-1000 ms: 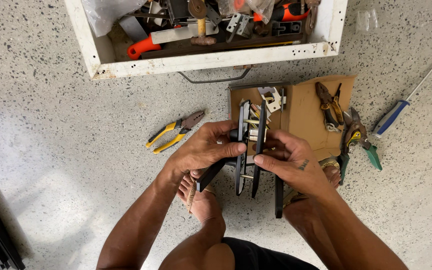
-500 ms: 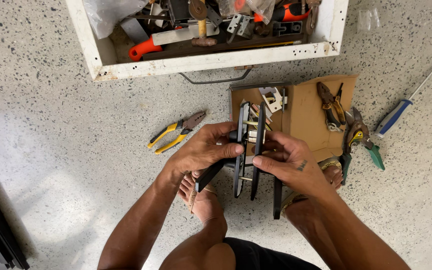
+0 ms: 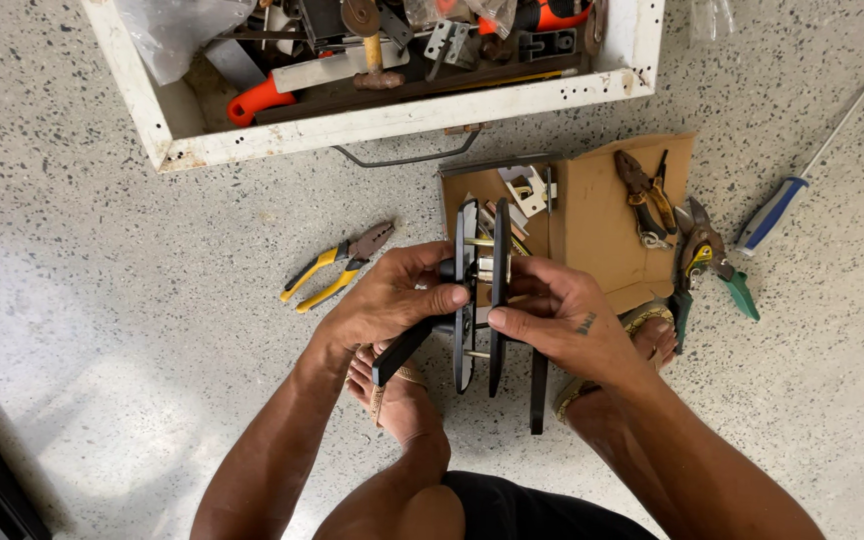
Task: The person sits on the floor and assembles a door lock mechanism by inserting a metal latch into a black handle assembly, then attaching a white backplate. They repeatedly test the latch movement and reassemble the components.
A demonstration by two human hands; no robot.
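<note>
Door-handle set [image 3: 480, 290] held above the sandalled feet: two black plates face to face, pins bridging a visible gap, not yet closed. Left hand [image 3: 384, 300] grips the lever side; right hand [image 3: 564, 322] pinches the other plate. Beyond: cardboard box [image 3: 602, 215], yellow-handled pliers [image 3: 337, 268], white tool crate [image 3: 402, 115].

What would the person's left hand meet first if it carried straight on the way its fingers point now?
Probably the right hand: the left hand points rightward across the black door-handle set both hold, and the right fingers lie just beyond the plates. Depth is unclear.
</note>
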